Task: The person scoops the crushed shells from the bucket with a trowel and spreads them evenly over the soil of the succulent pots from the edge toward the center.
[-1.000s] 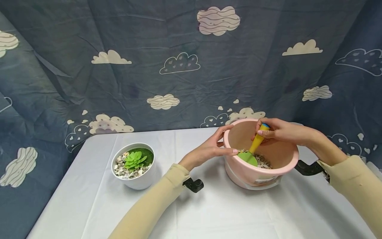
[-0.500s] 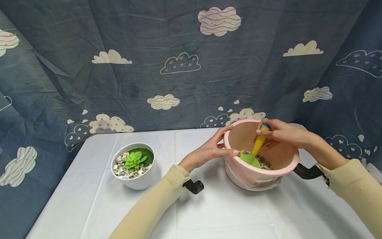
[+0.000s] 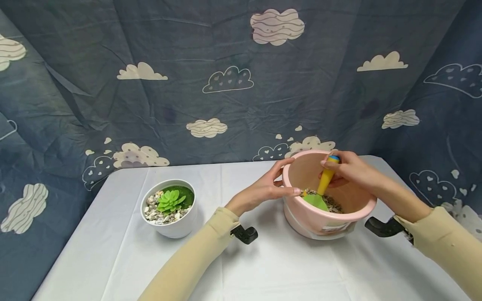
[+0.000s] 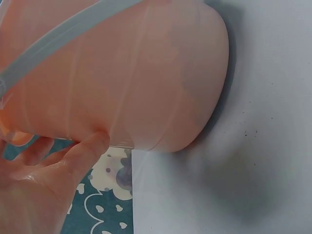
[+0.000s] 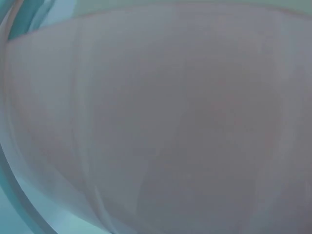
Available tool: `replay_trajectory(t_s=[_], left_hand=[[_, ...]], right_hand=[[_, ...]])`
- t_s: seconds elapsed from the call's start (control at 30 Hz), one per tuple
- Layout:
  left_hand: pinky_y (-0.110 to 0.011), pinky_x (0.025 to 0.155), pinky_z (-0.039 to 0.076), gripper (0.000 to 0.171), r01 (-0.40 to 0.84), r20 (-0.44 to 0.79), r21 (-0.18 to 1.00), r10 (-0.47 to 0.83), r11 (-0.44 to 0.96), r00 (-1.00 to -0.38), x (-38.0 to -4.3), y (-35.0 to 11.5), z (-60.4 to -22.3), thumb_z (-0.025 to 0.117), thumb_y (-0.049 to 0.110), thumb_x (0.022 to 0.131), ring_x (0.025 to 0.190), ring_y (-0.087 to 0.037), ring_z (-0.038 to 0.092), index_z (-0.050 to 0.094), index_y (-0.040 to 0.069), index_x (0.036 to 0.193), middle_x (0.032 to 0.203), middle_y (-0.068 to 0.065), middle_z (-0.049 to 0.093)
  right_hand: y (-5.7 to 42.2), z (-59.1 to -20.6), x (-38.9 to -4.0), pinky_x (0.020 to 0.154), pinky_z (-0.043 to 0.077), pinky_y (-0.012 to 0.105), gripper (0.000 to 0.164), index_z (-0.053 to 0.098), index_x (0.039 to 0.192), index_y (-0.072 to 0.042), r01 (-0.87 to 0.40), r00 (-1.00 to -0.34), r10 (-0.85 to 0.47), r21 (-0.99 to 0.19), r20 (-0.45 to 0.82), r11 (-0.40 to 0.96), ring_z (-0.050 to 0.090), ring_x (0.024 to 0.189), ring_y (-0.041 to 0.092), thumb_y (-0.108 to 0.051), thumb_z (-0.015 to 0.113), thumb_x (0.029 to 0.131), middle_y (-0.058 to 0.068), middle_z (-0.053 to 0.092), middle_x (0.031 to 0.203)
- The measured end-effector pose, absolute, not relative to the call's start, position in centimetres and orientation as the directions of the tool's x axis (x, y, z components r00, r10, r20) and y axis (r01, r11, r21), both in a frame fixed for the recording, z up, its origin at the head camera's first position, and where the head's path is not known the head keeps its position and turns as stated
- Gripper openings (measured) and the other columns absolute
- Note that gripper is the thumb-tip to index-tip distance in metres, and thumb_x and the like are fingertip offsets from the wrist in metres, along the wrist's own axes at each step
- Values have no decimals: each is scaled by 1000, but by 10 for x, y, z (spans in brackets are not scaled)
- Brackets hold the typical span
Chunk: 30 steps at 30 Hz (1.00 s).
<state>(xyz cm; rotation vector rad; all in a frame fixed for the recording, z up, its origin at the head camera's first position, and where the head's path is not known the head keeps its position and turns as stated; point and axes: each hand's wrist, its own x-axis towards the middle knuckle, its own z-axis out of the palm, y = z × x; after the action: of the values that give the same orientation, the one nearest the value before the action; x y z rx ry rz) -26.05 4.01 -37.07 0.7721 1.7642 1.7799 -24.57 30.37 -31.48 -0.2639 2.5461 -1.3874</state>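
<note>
A pink bucket [image 3: 312,219] stands at the right of the table with pebbles [image 3: 334,206] in its bottom. My left hand [image 3: 265,188] grips its left side, thumb and index finger at the rim. In the left wrist view, that hand [image 4: 36,180] touches the outer wall below the pale bail handle [image 4: 58,41]. My right hand [image 3: 350,169] reaches over the far right rim and holds a toy shovel by its yellow handle [image 3: 326,177]. The shovel's green blade [image 3: 315,201] is down among the pebbles. The bucket's wall [image 5: 170,122] fills the right wrist view, with the hand out of sight.
A white pot [image 3: 177,230] with a green succulent [image 3: 170,201] and pebbles stands left of the bucket. A white cloth [image 3: 271,267] covers the table. Behind it hangs a dark cloud-print curtain [image 3: 226,104]. Black camera mounts [image 3: 244,234] stick out from both wrists.
The shovel's handle has tilted more upright and its blade has shifted slightly. My right wrist and forearm have dropped and moved a little left. The left hand stays on the bucket.
</note>
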Motion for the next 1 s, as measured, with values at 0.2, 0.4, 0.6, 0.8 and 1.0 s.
replay_trajectory(t_s=[0.2,0.4,0.6,0.8,1.0], left_hand=[[-30,95,46,85,25,40,999,709,-31,-704,-260,40,-370,77,20,84,138,-29,38,28,36,152,158,5,23],[-31,95,46,84,23,30,1000,707,-20,-707,-259,38,-370,77,21,83,140,-30,36,29,38,151,158,6,23],[-36,88,50,84,-9,1,1000,709,-10,-705,-260,38,-371,76,21,84,138,-26,39,29,39,151,156,5,27],[-39,87,50,82,-21,-16,1000,706,1,-708,-261,38,-371,76,22,84,137,-21,40,31,45,148,154,7,29],[-39,87,50,82,-30,-21,1000,706,0,-708,-262,38,-372,76,22,85,136,-16,40,31,47,148,153,9,30]], right_hand=[[302,-313,-243,72,57,45,43,40,124,15,-26,-965,-237,-861,-111,508,71,86,33,-21,51,104,27,66,105],[302,-309,-243,73,57,44,46,39,126,16,-9,-976,-192,-859,-104,511,71,86,32,-23,50,104,25,67,104],[307,-304,-245,71,58,40,51,38,129,15,21,-982,-154,-868,-112,496,72,83,27,-28,51,104,20,70,101],[318,-297,-245,69,58,35,57,35,132,15,41,-982,-146,-889,-120,456,72,82,24,-32,52,103,13,72,98],[332,-295,-240,71,57,31,54,39,128,14,75,-986,-107,-905,-131,419,73,81,23,-33,51,104,6,71,91]])
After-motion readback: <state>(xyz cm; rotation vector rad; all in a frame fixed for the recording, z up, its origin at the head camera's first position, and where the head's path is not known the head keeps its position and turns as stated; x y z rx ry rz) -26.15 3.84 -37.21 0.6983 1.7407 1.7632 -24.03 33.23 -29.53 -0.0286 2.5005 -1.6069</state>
